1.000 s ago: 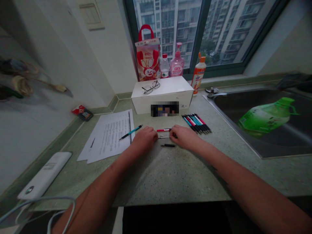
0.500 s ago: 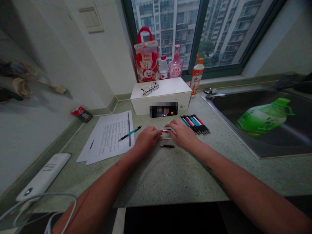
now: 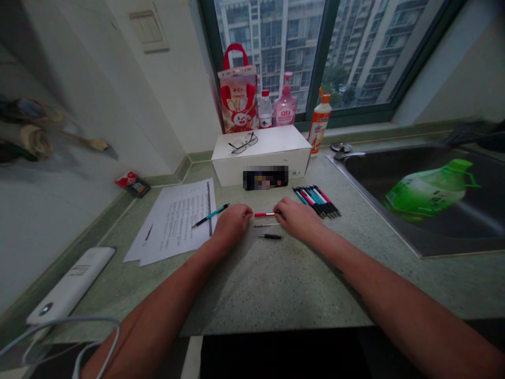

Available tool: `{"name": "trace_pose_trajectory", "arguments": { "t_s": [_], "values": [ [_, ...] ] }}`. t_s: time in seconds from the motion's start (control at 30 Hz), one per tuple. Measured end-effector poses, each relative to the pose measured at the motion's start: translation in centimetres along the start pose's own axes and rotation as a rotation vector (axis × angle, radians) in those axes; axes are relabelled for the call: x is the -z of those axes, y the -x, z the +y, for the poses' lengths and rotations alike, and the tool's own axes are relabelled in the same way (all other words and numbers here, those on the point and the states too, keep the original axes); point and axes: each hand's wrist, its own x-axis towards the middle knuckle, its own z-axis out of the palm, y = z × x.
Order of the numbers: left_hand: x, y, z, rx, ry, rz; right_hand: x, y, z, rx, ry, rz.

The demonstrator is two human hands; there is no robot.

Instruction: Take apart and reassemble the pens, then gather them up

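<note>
A red pen barrel (image 3: pixel 263 215) lies crosswise on the counter between my two hands. My left hand (image 3: pixel 235 218) has its fingers pinched at the barrel's left end; whether they grip it is too small to tell. My right hand (image 3: pixel 294 213) is closed on the barrel's right end. Just below, a thin refill (image 3: pixel 266 226) lies flat, its right end near my right fingers. Nearer the front is a short black pen part (image 3: pixel 270 237). To the right, several pens (image 3: pixel 316 201) lie side by side, and a blue pen (image 3: pixel 210 215) rests on printed sheets (image 3: pixel 177 221).
Behind my hands stand a white box (image 3: pixel 260 152) with glasses (image 3: pixel 243 143) on top and a dark, partly blurred object (image 3: pixel 265 178) at its front. A sink (image 3: pixel 402 231) holding a green bottle (image 3: pixel 430 190) is at right. A white device (image 3: pixel 73 287) lies at left.
My left hand has shifted slightly left and my right hand slightly right. More of the red barrel and the refill now shows between them.
</note>
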Motion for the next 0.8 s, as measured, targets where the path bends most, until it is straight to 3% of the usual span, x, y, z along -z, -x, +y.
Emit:
{"name": "trace_pose_trajectory", "arguments": {
  "t_s": [0.5,0.8],
  "values": [
    [-0.13,0.03,-0.13,0.019,0.019,0.029,-0.06,0.0,0.06,0.011,-0.054,0.009],
    [-0.22,-0.11,-0.33,0.079,0.279,0.107,-0.24,0.11,0.23,0.024,-0.119,0.033]
  ]
}}
